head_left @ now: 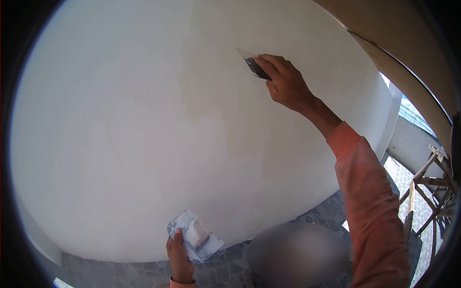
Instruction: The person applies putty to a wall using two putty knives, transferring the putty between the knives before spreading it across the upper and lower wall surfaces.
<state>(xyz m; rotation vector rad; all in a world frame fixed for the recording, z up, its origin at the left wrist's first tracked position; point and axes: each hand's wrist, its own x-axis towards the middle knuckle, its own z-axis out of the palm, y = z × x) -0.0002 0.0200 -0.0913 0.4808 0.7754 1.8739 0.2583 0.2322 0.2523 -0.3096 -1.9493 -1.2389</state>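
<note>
My right hand [286,81] is closed around a putty knife [255,66], whose thin blade lies against the white wall [144,120] in its upper part. Lower down, my left hand [180,257] grips a flat plate smeared with white putty [196,236], the thumb lying on top. A thick lump of putty sits on the plate. Slightly darker, beige patches show on the wall below and left of the knife. A fine crack-like line runs down the wall's left side.
A wooden trestle [434,192] stands at the right. Dark stone-patterned flooring [221,269] runs along the wall's foot. A blurred grey round shape [297,254] sits low in the middle. Overhead at the right is a brown ceiling edge [408,43].
</note>
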